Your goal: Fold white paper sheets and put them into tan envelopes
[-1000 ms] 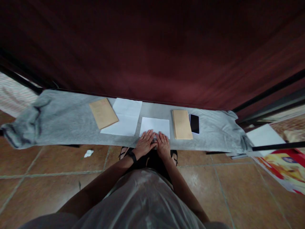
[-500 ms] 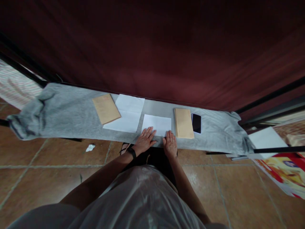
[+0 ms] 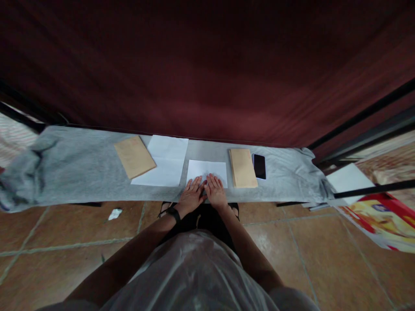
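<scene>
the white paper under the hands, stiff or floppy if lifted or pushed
The white paper is probably light and bendy, since it looks thin. It seems unlikely to tip or roll, lying flat on the grey cloth. It may resist sliding with the left hand and right hand over its near edge.

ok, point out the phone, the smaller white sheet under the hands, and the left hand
Phone (image 3: 259,166): head view, middle of its dark screen.
Smaller white sheet (image 3: 206,167): head view, bare part beyond the fingertips.
Left hand (image 3: 190,199): head view, back of the hand.
</scene>
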Motion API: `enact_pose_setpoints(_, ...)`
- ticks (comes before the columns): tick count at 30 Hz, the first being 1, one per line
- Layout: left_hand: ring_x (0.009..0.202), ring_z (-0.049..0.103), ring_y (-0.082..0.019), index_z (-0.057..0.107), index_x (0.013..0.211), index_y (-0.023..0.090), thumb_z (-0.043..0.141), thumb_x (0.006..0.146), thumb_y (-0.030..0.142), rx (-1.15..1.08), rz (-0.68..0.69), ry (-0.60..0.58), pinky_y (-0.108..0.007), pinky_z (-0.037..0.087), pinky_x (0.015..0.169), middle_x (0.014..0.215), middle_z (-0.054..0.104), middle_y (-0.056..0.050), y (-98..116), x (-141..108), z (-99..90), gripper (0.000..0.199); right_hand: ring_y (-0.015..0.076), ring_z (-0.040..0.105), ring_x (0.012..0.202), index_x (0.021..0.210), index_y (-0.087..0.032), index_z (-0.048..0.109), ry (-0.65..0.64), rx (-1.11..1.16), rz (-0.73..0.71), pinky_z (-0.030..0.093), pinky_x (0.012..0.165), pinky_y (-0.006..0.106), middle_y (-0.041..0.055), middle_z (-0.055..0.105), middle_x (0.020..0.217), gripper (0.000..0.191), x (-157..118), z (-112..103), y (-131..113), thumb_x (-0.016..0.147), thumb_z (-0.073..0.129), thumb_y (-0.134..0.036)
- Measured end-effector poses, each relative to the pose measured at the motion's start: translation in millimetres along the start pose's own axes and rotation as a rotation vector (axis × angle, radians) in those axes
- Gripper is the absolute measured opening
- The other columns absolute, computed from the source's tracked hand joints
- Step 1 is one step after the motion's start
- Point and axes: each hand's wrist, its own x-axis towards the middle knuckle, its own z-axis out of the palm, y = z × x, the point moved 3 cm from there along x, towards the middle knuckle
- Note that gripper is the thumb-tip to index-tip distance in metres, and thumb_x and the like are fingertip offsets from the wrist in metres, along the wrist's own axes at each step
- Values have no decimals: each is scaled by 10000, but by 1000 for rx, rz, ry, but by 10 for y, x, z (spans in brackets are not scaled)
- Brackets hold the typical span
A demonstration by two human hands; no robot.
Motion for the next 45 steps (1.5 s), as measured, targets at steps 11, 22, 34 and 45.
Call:
enact_pose_setpoints(11, 1532, 224, -271, 373, 1526, 93, 354, 1015, 432, 60, -1, 20, -494, 178, 1253, 1615, 334, -166, 4, 1, 15, 613, 258, 398, 1451, 1492, -224, 476, -8, -59, 37, 278, 1209, 473, 72, 431, 1577, 472, 3, 50, 87, 1044, 415, -360)
enact_pose_setpoints(22, 1517, 259, -303, 311, 1539, 43, 337, 1009, 491, 40, -144, 96, -503, 271, 1221, 1592, 346, -228, -114, -57, 55, 694, 298, 394, 1452, 1518, -156, 434, 123, -103, 157, 316, 1182, 487, 173, 381, 1591, 526, -120, 66, 278, 1044, 412, -383)
enact_pose_setpoints(34, 1513, 279, -281, 278, 1563, 73, 309, 1014, 348, 5, -144, 143, -521, 259, 1234, 1587, 381, -181, 12, 119, -18, 615, 323, 370, 1465, 1519, -107, 414, 193, -56, 162, 340, 1162, 553, 213, 371, 1585, 549, -142, 45, 274, 1043, 409, -381)
enact_pose_setpoints(45, 1523, 252, -258, 366, 1527, 70, 278, 1033, 402, -11, -27, -29, -467, 238, 1243, 1608, 350, -154, 214, 451, 125, 602, 315, 354, 1468, 1525, -108, 406, 177, -83, 140, 318, 1170, 518, 210, 363, 1592, 540, -159, 53, 287, 1029, 420, -322)
